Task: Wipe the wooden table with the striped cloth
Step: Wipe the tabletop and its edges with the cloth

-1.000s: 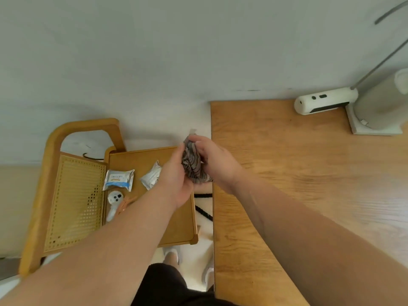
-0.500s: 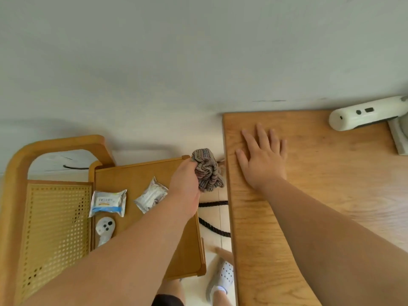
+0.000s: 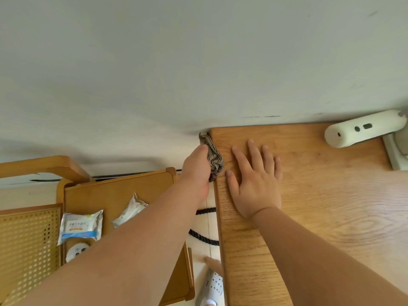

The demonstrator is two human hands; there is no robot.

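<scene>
The wooden table fills the right half of the view, its left edge running down the middle. My left hand grips the bunched striped cloth and holds it against the table's left edge, near the far corner by the wall. Part of the cloth is hidden behind my fingers. My right hand lies flat on the tabletop with fingers spread, just right of the cloth.
A white handheld device lies at the table's far right by the wall. Left of the table stands a small wooden side table with a wipes pack, a foil packet and a white controller. A black cord lies on the floor.
My left hand carried the cloth forward and right, from above the side table to the wooden table's left edge near the wall. My right hand stays flat on the tabletop.
</scene>
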